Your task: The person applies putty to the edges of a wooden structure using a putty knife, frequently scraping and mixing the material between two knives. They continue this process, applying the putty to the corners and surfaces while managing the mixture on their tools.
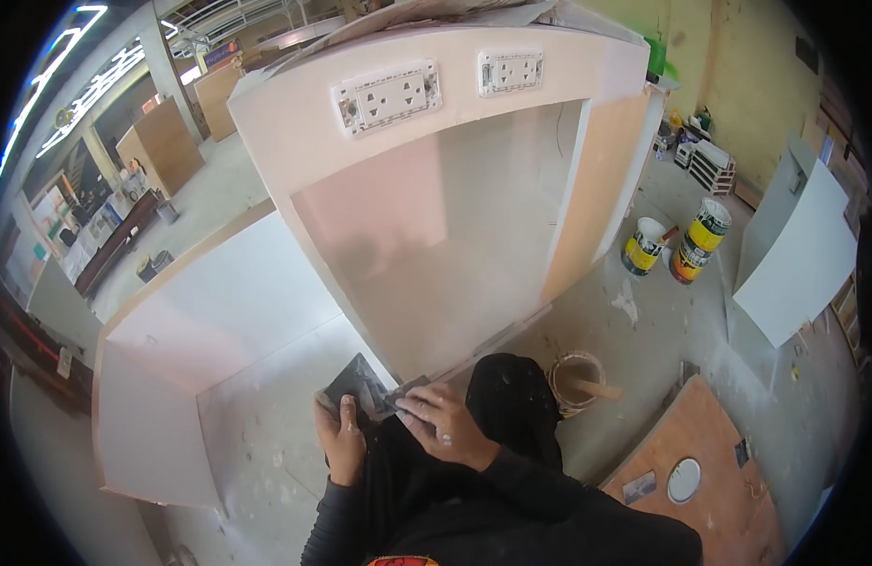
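Note:
My left hand (343, 441) is closed on a dark, flat, putty-smeared plate (351, 379), its thumb lying along the face. My right hand (447, 426) grips a small dark putty knife (405, 389), whose edge meets or nearly meets the plate. Both hands are above my lap, in front of a pale cabinet frame (266, 170) with a large rectangular opening. Two white socket outlets (387, 101) (511, 73) are set in its upper panel. To the right of my knee stands a bucket (576, 379) with a wooden stick (601, 389) in it.
A white open box-like cabinet part (153, 420) rests on the floor at left. Paint cans (702, 236) and an open paint bucket (643, 247) stand at right. Nearby leans a white panel (799, 245). A brown board (710, 472) with a white round lid (683, 480) lies at lower right.

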Demonstrator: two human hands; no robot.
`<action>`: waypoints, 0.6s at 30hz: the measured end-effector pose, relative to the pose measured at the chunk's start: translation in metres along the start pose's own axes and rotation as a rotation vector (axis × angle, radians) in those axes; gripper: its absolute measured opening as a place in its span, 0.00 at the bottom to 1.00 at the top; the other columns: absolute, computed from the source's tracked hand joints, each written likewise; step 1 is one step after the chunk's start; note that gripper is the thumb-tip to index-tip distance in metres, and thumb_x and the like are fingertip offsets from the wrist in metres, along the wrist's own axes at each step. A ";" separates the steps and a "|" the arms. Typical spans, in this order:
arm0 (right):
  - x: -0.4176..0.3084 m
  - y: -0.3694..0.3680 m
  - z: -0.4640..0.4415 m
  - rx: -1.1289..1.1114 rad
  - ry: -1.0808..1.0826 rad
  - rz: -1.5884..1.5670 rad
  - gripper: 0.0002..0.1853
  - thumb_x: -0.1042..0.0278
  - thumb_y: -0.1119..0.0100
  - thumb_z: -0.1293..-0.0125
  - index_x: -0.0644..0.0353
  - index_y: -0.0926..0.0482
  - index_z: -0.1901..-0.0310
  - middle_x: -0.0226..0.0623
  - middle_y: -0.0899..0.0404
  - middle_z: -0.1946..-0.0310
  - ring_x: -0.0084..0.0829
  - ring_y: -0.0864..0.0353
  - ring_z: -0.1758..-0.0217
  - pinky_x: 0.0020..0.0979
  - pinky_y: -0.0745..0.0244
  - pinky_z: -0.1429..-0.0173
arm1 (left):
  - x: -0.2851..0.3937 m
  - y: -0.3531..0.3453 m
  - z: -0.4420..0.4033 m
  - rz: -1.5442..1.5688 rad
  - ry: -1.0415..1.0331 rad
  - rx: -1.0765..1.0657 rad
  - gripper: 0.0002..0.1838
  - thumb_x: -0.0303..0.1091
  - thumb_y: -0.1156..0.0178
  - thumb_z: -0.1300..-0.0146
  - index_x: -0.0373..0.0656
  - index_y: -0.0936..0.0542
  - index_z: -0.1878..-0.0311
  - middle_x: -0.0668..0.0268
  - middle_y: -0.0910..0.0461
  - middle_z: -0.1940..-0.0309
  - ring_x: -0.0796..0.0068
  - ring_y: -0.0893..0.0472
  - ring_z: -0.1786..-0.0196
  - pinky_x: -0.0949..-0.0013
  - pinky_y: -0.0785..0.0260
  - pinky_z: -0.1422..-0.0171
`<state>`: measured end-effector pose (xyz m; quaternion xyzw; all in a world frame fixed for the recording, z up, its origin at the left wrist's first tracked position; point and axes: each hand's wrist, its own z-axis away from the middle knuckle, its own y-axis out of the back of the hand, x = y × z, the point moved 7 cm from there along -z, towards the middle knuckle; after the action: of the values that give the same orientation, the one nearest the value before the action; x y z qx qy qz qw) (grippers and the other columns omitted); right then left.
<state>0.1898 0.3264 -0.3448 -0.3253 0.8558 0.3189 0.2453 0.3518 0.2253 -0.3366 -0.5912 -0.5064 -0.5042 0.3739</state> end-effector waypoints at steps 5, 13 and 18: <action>0.007 -0.004 0.003 0.019 0.020 0.074 0.14 0.72 0.34 0.40 0.60 0.15 0.51 0.40 0.18 0.51 0.44 0.22 0.51 0.43 0.27 0.44 | 0.013 -0.017 0.002 -0.296 -0.153 -0.078 0.12 0.26 0.45 0.29 0.31 0.30 0.46 0.53 0.20 0.66 0.65 0.21 0.67 0.66 0.29 0.61; 0.044 0.027 -0.012 0.097 -0.097 0.084 0.12 0.73 0.35 0.38 0.64 0.15 0.52 0.41 0.17 0.56 0.44 0.19 0.53 0.39 0.25 0.45 | -0.005 -0.047 0.037 -0.367 -0.099 -0.372 0.11 0.28 0.39 0.32 0.34 0.29 0.55 0.49 0.27 0.76 0.57 0.24 0.76 0.59 0.34 0.69; 0.073 0.032 0.006 0.116 -0.401 -0.296 0.11 0.71 0.40 0.30 0.66 0.17 0.51 0.45 0.16 0.52 0.40 0.17 0.48 0.34 0.25 0.40 | -0.045 -0.037 0.022 0.451 0.476 -0.163 0.10 0.37 0.42 0.25 0.40 0.23 0.51 0.66 0.20 0.66 0.78 0.23 0.75 0.77 0.29 0.73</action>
<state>0.1189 0.3201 -0.3821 -0.3625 0.7500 0.2882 0.4723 0.3214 0.2438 -0.3876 -0.5819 -0.2193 -0.5716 0.5353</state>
